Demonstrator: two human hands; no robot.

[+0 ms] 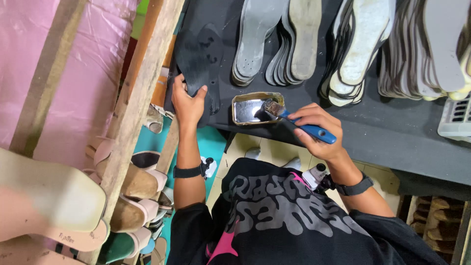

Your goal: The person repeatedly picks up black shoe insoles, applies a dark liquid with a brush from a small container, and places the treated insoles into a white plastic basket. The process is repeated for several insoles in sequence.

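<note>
Two hands share the work: the left hand (189,104) pins a black insole (200,61) flat on the dark surface (392,142), its grip pressed on the near end, while the right hand (316,128), grip clamped on a blue brush (299,125), dips bristles into the glue tin (256,108) just beside.

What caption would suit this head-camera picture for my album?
Right hand dips a blue-handled brush into a glue tin while the left hand holds a black insole.

Dark workbench (392,142) carries fanned stacks of insoles (294,44), a black sole (198,54), a glue tin (252,109)
</note>
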